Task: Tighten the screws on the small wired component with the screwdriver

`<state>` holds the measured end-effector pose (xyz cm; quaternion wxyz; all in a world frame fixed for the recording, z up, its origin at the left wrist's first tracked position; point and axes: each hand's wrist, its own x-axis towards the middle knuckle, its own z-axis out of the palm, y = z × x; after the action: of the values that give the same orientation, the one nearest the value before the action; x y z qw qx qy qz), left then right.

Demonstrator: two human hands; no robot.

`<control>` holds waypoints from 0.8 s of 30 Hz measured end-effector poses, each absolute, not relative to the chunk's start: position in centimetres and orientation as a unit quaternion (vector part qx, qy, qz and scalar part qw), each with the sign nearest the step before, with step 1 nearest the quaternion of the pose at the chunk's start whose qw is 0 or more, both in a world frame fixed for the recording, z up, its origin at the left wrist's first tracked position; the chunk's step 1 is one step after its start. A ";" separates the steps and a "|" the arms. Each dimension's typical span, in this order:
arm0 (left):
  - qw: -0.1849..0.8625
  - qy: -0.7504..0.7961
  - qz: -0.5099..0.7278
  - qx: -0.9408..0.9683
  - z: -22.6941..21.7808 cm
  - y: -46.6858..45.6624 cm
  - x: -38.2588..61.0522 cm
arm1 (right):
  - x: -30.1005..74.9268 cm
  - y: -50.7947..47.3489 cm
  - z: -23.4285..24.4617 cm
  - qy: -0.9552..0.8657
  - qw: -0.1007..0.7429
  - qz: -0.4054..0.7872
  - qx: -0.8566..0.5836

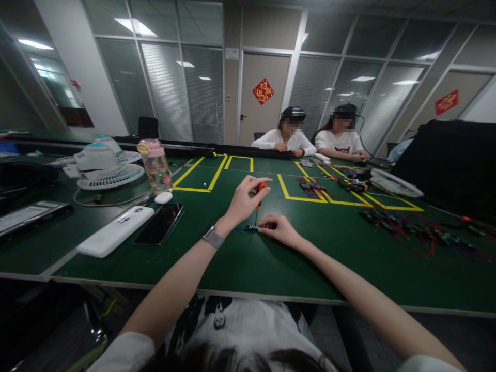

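My left hand is closed around the orange handle of a screwdriver, which stands upright with its thin shaft pointing down. The tip of the shaft meets a small circuit board lying on the green table. A dark blue wire runs out from the board's left side. My right hand rests on the table, its thumb and fingertips pinching the board's right edge. A watch sits on my left wrist.
Left of my arms lie a black phone, a white power bank, a bottle and white fans. Wired boards lie in piles to the right. Two people sit across the green table, which carries yellow tape outlines.
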<state>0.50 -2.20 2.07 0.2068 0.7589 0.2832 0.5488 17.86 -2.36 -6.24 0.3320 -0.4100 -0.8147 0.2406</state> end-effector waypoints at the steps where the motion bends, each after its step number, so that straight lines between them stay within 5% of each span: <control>1: 0.214 0.281 0.545 0.761 2.1 -2.2 0.5 | 17.9 -2.4 -6.2 -0.815 0.332 0.240 -0.409; 7: 0.273 0.260 0.548 0.747 1.8 -1.8 0.7 | 17.7 -2.4 -6.2 -0.816 0.327 0.232 -0.417; 13: 0.178 0.303 0.562 0.749 2.0 -2.2 0.6 | 17.6 -2.5 -6.2 -0.808 0.337 0.228 -0.427; 20: 0.248 0.267 0.555 0.748 2.2 -2.1 0.6 | 17.6 -2.5 -6.3 -0.806 0.337 0.232 -0.428; 24: 0.198 0.293 0.577 0.736 2.1 -2.0 0.5 | 17.6 -2.5 -6.2 -0.807 0.337 0.229 -0.427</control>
<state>0.54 -1.97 2.08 0.1979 0.7364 0.2928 0.5769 17.60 -2.55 -6.23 0.3366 -0.4270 -0.8073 0.2294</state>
